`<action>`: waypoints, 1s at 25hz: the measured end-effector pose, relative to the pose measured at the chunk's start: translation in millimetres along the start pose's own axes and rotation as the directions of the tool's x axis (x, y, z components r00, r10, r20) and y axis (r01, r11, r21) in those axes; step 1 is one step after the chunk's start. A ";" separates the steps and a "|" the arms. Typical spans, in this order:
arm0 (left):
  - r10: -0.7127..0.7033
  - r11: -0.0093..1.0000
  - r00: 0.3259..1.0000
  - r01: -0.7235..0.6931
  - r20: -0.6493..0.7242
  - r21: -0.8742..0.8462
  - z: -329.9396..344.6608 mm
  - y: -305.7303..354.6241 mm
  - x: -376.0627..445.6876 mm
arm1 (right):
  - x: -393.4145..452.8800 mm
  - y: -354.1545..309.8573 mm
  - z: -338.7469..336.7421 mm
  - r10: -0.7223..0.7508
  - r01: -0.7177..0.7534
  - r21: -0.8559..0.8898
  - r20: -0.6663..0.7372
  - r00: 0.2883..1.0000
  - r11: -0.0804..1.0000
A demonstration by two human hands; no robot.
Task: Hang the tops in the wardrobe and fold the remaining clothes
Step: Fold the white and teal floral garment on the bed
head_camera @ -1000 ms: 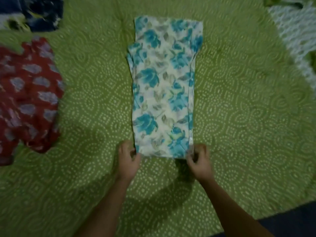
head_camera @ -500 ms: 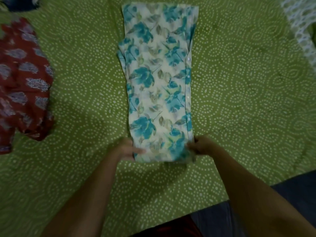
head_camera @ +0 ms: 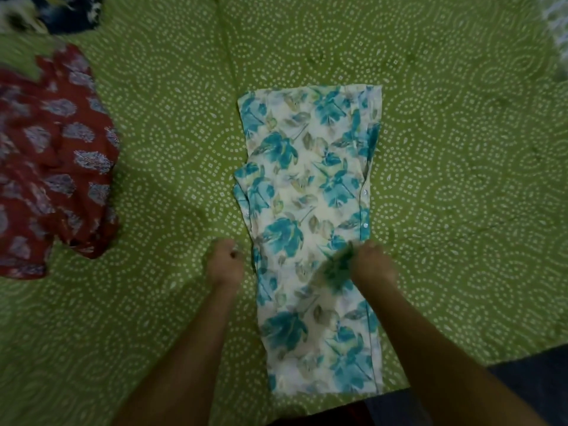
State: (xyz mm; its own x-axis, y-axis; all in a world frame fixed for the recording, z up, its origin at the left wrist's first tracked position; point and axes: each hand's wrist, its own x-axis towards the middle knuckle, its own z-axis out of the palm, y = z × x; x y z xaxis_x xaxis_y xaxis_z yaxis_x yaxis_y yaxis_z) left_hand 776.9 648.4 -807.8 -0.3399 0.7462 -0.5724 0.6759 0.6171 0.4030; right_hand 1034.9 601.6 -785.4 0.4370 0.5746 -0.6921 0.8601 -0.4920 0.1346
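A white garment with a teal flower print (head_camera: 307, 192) lies folded into a long strip on the green bedspread (head_camera: 461, 179), its buttoned edge on the right. My right hand (head_camera: 373, 265) sits on the strip's right edge about halfway along, fingers curled into the cloth, which is blurred there. My left hand (head_camera: 224, 264) is curled into a fist just left of the strip's left edge, with a thin gap of bedspread between them. The strip's near end lies between my forearms.
A crumpled red printed garment (head_camera: 52, 167) lies at the left. At the top left corner is a dark blue and white cloth (head_camera: 52, 10), and a white patterned cloth (head_camera: 556, 32) shows at the top right edge. A dark floor strip (head_camera: 528, 373) borders the bedspread's near right.
The floral strip has slid toward me. My hands, which held its near hem, are now level with its middle.
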 end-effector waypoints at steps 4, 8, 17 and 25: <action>0.053 0.976 0.998 -0.055 -0.014 -0.211 -11.0 80.8 73.7 | 40.8 -64.3 -47.9 -0.076 0.104 0.171 -0.161 0.984 0.980; 0.178 0.954 0.984 -0.167 0.022 -0.249 -12.9 108.2 106.4 | 52.0 -99.0 -53.9 -0.099 0.142 0.181 -0.227 0.969 0.973; 0.376 0.899 0.926 -0.372 -0.027 -0.230 -28.5 54.2 101.5 | 31.2 -110.8 -27.9 -0.043 0.134 0.330 -0.268 0.963 0.934; 0.247 0.882 0.959 -0.162 0.140 -0.442 -65.1 24.0 107.0 | 18.5 -124.1 -8.7 0.034 0.096 0.264 -0.449 0.893 0.960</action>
State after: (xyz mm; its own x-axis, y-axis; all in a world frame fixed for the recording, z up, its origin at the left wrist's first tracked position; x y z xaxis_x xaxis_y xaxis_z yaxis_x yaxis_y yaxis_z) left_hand 714.3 759.3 -812.9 -0.0674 0.8327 -0.5496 0.3624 0.5337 0.7641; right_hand 938.6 679.0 -808.7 0.5378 0.7897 -0.2954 0.7978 -0.5899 -0.1246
